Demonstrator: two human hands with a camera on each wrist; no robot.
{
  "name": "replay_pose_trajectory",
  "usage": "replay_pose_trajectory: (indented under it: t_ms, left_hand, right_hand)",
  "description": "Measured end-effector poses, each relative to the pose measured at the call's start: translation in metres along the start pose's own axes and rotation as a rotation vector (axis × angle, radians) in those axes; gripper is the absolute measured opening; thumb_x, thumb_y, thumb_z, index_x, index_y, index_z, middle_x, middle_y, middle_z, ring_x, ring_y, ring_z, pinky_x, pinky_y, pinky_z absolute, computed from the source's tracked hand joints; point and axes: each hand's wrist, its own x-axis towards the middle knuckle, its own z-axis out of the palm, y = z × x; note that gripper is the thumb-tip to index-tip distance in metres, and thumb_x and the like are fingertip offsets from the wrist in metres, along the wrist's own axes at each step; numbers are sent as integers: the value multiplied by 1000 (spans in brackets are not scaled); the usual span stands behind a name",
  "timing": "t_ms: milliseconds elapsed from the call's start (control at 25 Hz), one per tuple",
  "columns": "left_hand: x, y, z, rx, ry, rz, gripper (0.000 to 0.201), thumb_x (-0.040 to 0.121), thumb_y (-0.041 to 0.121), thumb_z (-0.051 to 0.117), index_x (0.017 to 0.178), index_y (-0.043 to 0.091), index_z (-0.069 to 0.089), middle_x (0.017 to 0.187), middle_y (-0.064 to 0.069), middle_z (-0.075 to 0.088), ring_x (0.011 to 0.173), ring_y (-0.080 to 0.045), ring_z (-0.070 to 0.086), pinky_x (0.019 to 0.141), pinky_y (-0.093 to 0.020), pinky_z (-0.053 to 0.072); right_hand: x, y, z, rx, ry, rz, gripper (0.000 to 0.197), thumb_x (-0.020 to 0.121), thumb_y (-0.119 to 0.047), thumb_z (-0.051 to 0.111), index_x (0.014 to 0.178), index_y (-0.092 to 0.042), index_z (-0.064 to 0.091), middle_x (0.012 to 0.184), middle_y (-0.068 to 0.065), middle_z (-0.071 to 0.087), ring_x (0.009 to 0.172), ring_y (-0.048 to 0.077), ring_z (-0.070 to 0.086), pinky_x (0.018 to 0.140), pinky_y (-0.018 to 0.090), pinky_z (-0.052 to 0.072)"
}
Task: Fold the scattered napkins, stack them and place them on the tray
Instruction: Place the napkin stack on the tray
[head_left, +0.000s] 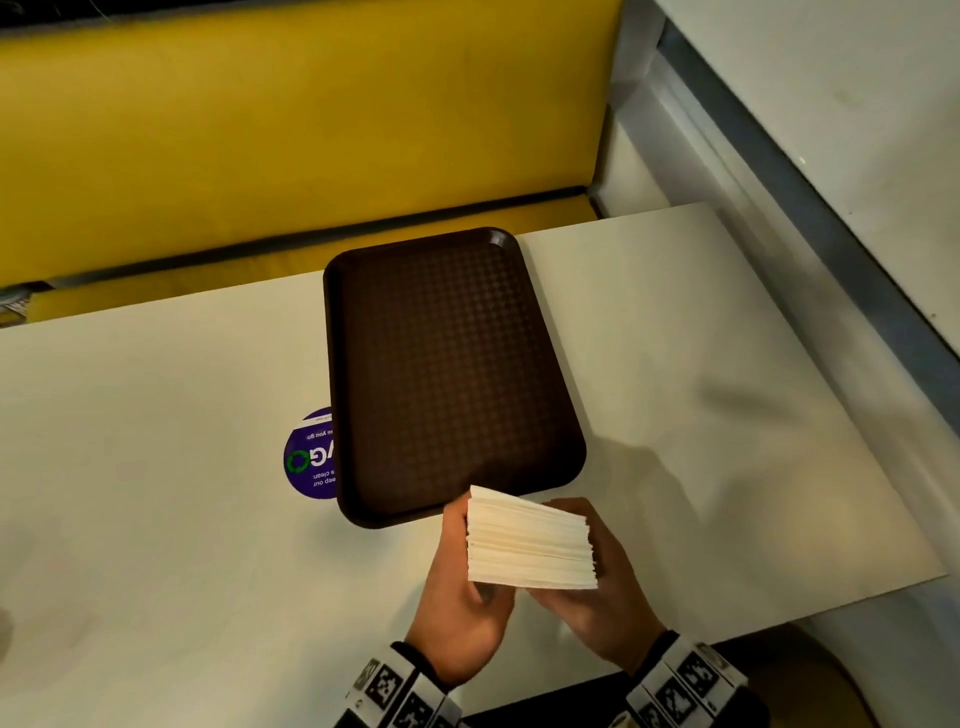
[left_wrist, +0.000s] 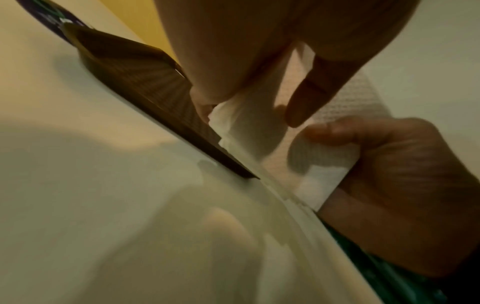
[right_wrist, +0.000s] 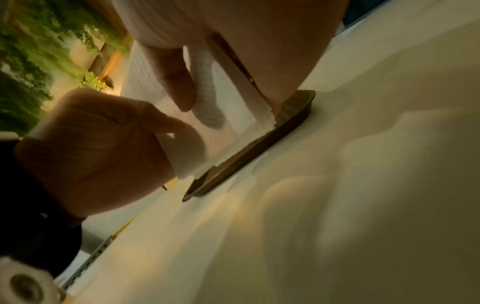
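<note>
A thick stack of folded white napkins (head_left: 530, 543) is held above the table between both hands, just in front of the near edge of the dark brown tray (head_left: 447, 364). My left hand (head_left: 462, 587) grips the stack's left side, thumb underneath. My right hand (head_left: 602, 582) grips its right side. In the left wrist view the napkin stack (left_wrist: 262, 131) hangs beside the tray (left_wrist: 145, 82) with fingers curled round it. The right wrist view shows the stack (right_wrist: 233, 115) close over the tray's rim (right_wrist: 293, 117). The tray holds nothing.
A purple round sticker (head_left: 311, 457) lies partly under the tray's left edge. The white table (head_left: 156, 467) ends at a yellow bench (head_left: 260, 130) behind and a grey ledge (head_left: 805, 208) on the right. Its near right corner is cut at an angle.
</note>
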Motion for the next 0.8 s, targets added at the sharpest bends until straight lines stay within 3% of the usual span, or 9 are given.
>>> replay_pose_trajectory:
  t_ms: [80,160,240,320,400,480,560,640,800]
  left_hand:
    - [1,-12,-1,131,6,21,65,81,19,68,124,52,33,119,33,51,115,6,51,94,-9,41]
    - [3,-22,-5,283,-3,0,77,77,25,72,118,68,23,119,27,51,115,2,51,99,-19,44]
    - [3,-22,-5,327,-18,-22,84,74,25,77,113,73,19,113,22,52,108,1,53,98,-29,48]
    - [3,-21,-2,388,-37,-11,86,75,28,77,112,75,16,110,28,48,107,2,51,102,-31,44]
    - [3,-21,2,462,-60,9,83,78,29,73,112,78,15,111,35,40,112,3,43,106,-38,38]
    - [1,-26,4,474,-109,-32,80,82,30,68,111,81,13,112,38,32,109,13,32,108,-35,32]
    - [-3,-31,1,390,-138,-88,65,83,40,64,121,71,20,117,34,39,114,11,35,107,-32,33]
    - [-3,-28,-10,207,-113,-155,59,80,46,69,129,46,36,120,24,57,116,-1,52,101,-33,44]
    - [43,-12,-44,-198,17,-302,40,79,30,77,109,12,58,98,-3,72,88,-15,68,73,-30,54]
  right_hand:
    - [0,10,1,-52,24,5,51,64,-14,81,107,-15,53,99,-5,65,91,18,65,77,29,56]
    - [0,23,1,-107,20,38,59,62,-5,78,113,-17,50,102,-10,63,95,13,64,79,25,53]
    - [0,30,-1,-145,23,50,63,61,-1,72,117,-18,48,105,-11,62,100,11,63,83,22,51]
    - [2,33,-1,-140,29,51,61,60,-10,70,117,-16,48,105,-11,62,100,10,63,83,20,51]
    - [3,33,1,-124,44,59,55,61,-17,69,113,-16,50,102,-10,65,97,10,65,80,22,53]
    - [5,30,2,-112,51,98,47,64,-15,70,107,-19,53,98,-8,68,92,10,67,78,27,55]
    - [9,21,1,-74,18,187,42,65,-5,67,102,-20,57,96,-2,70,89,13,67,77,30,55]
    - [21,6,-4,-43,-66,286,46,61,-3,60,102,-24,61,95,0,71,90,15,66,78,27,55]
    - [80,-15,-6,-11,-153,466,40,64,-22,65,103,-29,65,97,3,74,93,24,69,85,45,55]
